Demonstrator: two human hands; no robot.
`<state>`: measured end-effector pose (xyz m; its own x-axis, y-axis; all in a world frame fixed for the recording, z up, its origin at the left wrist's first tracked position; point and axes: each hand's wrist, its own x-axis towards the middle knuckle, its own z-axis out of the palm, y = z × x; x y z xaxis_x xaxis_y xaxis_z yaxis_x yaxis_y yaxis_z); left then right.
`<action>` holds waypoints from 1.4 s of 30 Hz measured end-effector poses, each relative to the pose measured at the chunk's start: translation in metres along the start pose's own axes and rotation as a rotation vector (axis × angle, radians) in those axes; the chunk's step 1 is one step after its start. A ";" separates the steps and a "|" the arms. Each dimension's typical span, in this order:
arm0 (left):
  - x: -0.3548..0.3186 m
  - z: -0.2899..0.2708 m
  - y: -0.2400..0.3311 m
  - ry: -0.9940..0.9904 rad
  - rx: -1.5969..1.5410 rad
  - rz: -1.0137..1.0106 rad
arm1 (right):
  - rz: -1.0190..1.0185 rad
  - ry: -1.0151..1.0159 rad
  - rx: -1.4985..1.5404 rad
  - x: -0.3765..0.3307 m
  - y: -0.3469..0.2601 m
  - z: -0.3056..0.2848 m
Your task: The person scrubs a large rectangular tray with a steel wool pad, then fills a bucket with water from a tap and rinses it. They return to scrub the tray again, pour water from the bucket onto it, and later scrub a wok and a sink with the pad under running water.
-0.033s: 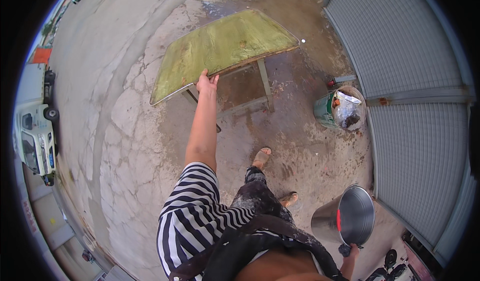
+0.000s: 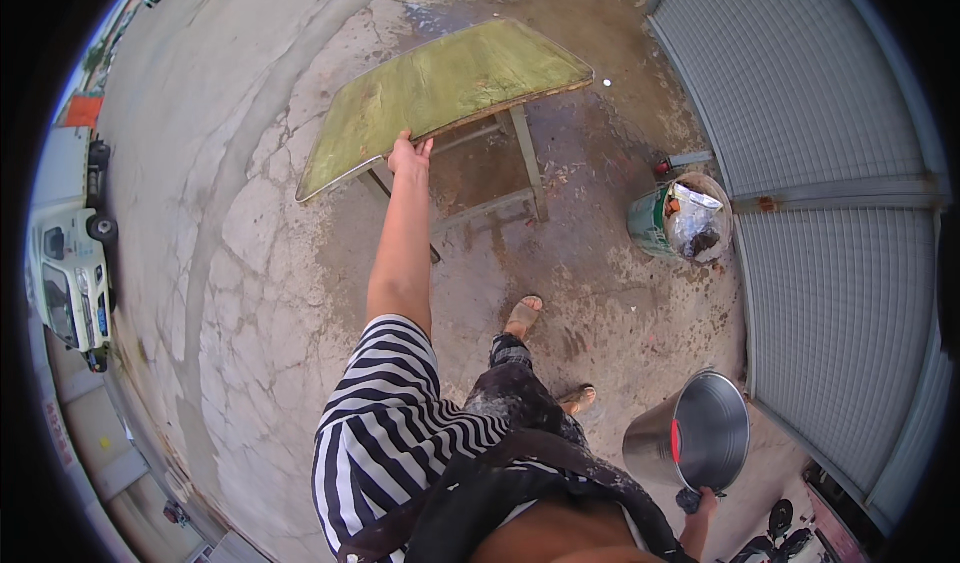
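My left hand (image 2: 410, 153) reaches forward and is closed on the near edge of a worn yellow-green tabletop (image 2: 450, 73), thumb above and fingers curled under the rim. The tabletop rests on a frame with grey legs (image 2: 527, 153). At the lower right, my right hand (image 2: 708, 503) is closed at the rim of a shiny metal bucket (image 2: 650, 443), which is tilted so its bare inside shows. A bunched dark cloth (image 2: 688, 501) is at that same hand. A red strip (image 2: 676, 441) crosses the bucket's rim. The right fingers are partly hidden.
A green-and-white pail (image 2: 650, 221) of rubbish stands beside a grey metal gate (image 2: 820, 293) on the right. Wet, cracked concrete (image 2: 270, 223) surrounds the table. My sandalled feet (image 2: 524, 313) are below it. A white truck (image 2: 75, 273) is parked far left.
The tabletop has shifted slightly left and toward the far side, and my left hand has moved with it. My right hand and the bucket look almost unchanged.
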<state>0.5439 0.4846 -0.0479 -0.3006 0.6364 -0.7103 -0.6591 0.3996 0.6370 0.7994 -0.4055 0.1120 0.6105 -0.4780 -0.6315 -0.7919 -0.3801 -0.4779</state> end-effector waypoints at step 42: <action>0.102 0.128 0.083 -0.086 0.428 -0.010 | -0.032 -0.047 -0.184 -0.047 -0.062 0.067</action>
<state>0.5466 0.6669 -0.0291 -0.2255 0.6762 -0.7013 -0.3115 0.6320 0.7096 0.8190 -0.3058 0.1306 0.6309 -0.4275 -0.6474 -0.7538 -0.5353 -0.3811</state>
